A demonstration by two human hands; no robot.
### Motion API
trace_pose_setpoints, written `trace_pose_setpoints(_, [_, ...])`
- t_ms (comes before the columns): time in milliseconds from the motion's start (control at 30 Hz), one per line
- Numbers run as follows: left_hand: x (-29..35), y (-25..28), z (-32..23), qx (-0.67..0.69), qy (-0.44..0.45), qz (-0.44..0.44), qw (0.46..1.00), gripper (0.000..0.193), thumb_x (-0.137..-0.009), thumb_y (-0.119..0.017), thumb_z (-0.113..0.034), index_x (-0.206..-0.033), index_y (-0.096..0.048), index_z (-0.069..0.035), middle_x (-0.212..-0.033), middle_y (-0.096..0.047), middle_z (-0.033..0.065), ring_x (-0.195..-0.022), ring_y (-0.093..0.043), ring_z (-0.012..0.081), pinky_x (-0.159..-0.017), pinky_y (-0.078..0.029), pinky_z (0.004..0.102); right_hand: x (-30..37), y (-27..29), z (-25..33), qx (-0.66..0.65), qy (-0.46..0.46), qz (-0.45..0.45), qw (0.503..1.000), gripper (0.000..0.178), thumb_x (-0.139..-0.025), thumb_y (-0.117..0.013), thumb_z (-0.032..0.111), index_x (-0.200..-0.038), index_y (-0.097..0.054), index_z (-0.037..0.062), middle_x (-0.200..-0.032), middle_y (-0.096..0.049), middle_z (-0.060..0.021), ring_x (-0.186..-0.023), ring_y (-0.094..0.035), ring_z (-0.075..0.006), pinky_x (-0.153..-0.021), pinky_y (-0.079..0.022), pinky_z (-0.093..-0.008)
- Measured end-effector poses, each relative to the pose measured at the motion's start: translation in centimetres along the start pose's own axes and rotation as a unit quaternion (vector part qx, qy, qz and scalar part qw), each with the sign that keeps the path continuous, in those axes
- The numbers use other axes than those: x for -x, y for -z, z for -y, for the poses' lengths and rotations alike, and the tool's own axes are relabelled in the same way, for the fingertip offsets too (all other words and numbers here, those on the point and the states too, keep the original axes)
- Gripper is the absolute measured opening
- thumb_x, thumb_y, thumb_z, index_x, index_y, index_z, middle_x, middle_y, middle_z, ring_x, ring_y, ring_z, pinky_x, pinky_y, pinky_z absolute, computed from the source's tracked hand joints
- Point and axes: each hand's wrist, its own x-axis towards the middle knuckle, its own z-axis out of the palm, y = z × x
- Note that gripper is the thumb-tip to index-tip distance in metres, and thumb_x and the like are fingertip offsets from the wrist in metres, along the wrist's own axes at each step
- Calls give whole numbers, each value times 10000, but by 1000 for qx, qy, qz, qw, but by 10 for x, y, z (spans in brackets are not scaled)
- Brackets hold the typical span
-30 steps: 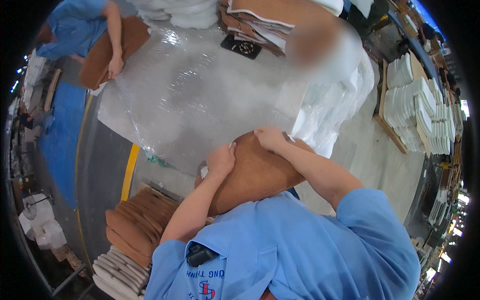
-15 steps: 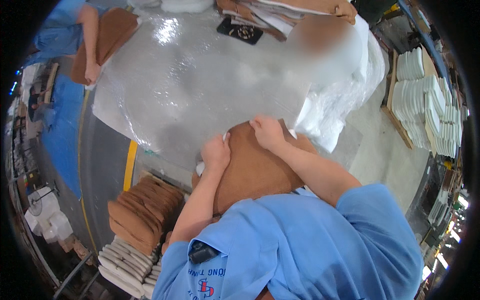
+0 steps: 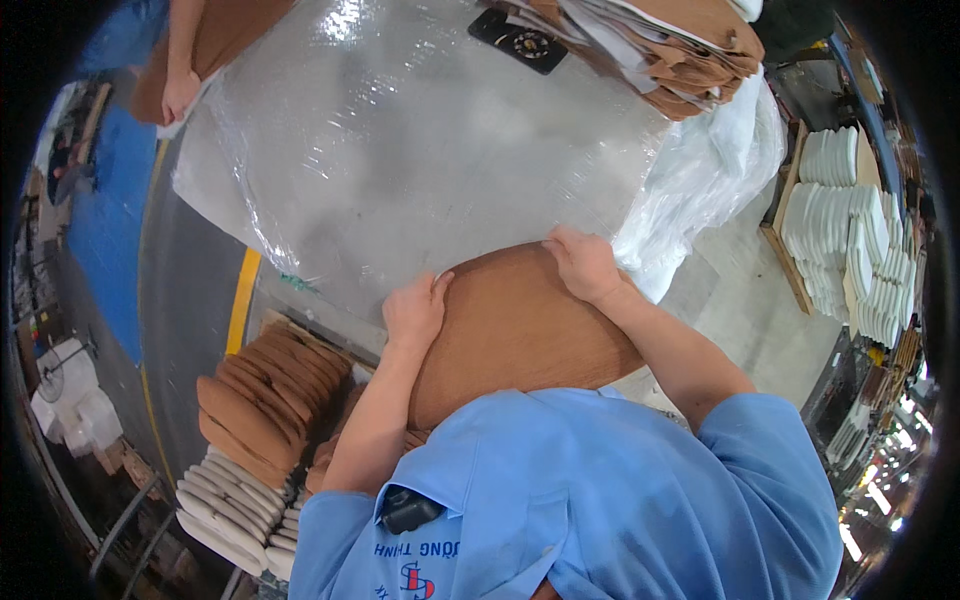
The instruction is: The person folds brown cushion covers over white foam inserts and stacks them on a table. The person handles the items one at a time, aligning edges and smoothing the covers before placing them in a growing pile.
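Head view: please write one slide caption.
Left hand and right hand grip a brown cushion-like piece by its far end, before a plastic-covered surface; brown pieces stacked to the left.

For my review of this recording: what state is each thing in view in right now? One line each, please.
Brown piece: spread out, held at its far end
Left grip: closed on its left edge
Right grip: closed on its far right corner
Work surface: covered in shiny clear plastic
Brown-and-white fabric heap: piled in layers
Black object: lying flat beside the heap
Lower-left brown cushions: stacked
Right-side white pads: stacked
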Motion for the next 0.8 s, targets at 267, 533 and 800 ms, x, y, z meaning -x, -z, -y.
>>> trace_pose_setpoints(267, [-7,-3,-1,12,-7,-8,1000,458,-1045,-600,-471,-884,-688,-51,-887,-721,213,-855,-685,456,-729,-518,543,-7,-14,-13,5,49,-44,998,176,-1005,-649,262,-994,-675,88,-874,-719,-167,-856,-696,-416,-752,-549,-512])
trace_pose_setpoints(533, [8,25,-15,-45,-160,-132,977,337,-960,-719,-364,-1118,-731,-67,-1027,-708,169,-987,-647,436,-911,-498,549,4,16,-8,-4,73,16,997,278,-1014,-618,329,-1200,-676,132,-1196,-650,-162,-1157,-631,-409,-966,-538,-507])
trace_pose_setpoints(800, [94,41,-34,-4,-293,168,941,588,-1032,-595,-312,-1544,-495,-40,-1591,-476,215,-1460,-444,422,-1203,-361,527,125,96,19,81,151,224,960,631,-1083,-399,609,-1521,-567,188,-1586,-517,-130,-1491,-444,-337,-1167,-370,-595])
